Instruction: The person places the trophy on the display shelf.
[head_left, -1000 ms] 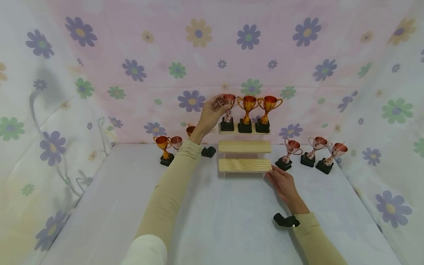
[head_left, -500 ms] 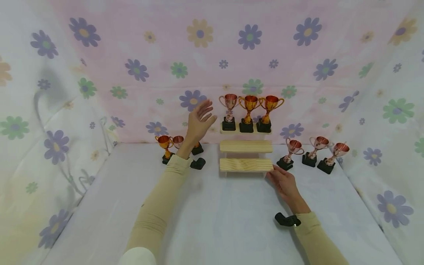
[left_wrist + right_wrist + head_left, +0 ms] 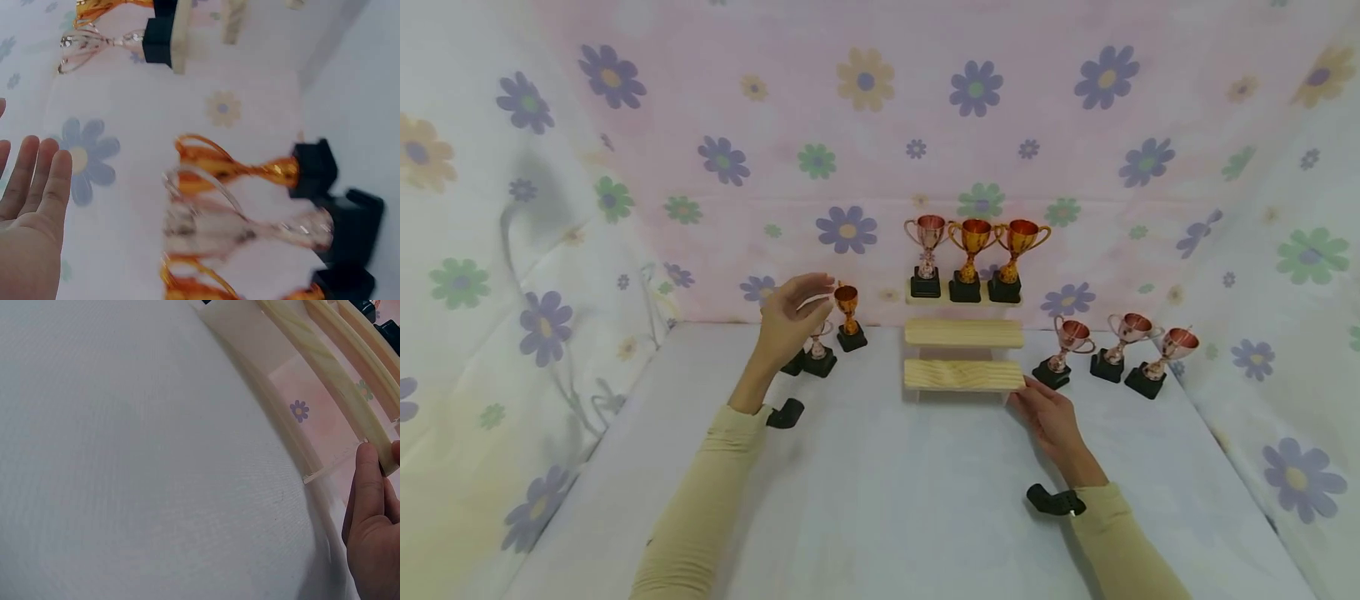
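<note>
My left hand (image 3: 784,325), empty with fingers spread, hovers over the left group of small trophies. In that group a gold trophy (image 3: 847,308) stands just right of the fingertips, and a rose-gold trophy (image 3: 818,360) is partly covered by the hand. Another gold trophy (image 3: 200,289) shows at the bottom of the left wrist view. My right hand (image 3: 1054,421) pinches the right end of the lowest shelf of a three-tier wooden display stand (image 3: 964,333). On its top shelf stand a rose-gold trophy (image 3: 927,237) and two gold trophies, one in the middle (image 3: 972,242) and one at right (image 3: 1019,242).
Right of the stand, three rose-gold trophies on black bases stand on the white table (image 3: 880,500): a near-left one (image 3: 1063,346), a middle one (image 3: 1120,337) and a right one (image 3: 1165,354). Flower-patterned cloth (image 3: 880,150) walls the back and sides.
My left hand has let go of the rose-gold trophy on the top shelf and moved left and down to the left trophies. My right hand has kept its grip on the stand.
</note>
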### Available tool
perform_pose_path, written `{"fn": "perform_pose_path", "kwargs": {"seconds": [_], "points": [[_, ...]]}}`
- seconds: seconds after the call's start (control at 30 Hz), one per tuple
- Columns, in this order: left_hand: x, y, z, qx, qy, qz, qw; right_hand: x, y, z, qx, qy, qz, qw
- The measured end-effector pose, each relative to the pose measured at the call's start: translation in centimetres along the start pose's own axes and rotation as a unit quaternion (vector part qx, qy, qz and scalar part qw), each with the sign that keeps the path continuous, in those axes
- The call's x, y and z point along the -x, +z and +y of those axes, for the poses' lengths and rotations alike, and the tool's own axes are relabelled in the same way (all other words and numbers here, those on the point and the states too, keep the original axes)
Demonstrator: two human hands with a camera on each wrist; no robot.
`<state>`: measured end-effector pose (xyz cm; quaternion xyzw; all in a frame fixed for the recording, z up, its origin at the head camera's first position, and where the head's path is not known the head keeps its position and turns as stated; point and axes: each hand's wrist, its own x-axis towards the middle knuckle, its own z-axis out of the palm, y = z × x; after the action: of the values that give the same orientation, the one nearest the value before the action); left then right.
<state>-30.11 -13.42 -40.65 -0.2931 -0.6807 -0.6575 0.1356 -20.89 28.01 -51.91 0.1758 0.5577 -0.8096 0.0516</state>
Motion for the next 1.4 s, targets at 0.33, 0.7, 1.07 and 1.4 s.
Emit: {"fn": "perform_pose_path", "kwargs": {"seconds": [0.33,0.7,1.07,1.4], "points": [[8.1,-5.2,-2.7,-0.088,-0.114,0.008,0.9895,0.2,-0.2,-0.1,-0.021,0.012,0.0,0.9997],[13.3,-8.8,-5.6,-0.144,-0.183,0.058,0.9709,0.6,0.3,-0.6,-0.044,0.012,-0.008,0.9989],[11.7,-9.1,-6.6,-0.128,-0.18,0.087,0.9713,0.7,0.2,-0.7,-0.031,0.006,-0.001,0.9995],[8.2,-8.2,-6.9,-0.073,-0.19,0.127,0.9708,0.5,0.3,-0.5,-0.034,0.022,0.007,0.9992]]}}
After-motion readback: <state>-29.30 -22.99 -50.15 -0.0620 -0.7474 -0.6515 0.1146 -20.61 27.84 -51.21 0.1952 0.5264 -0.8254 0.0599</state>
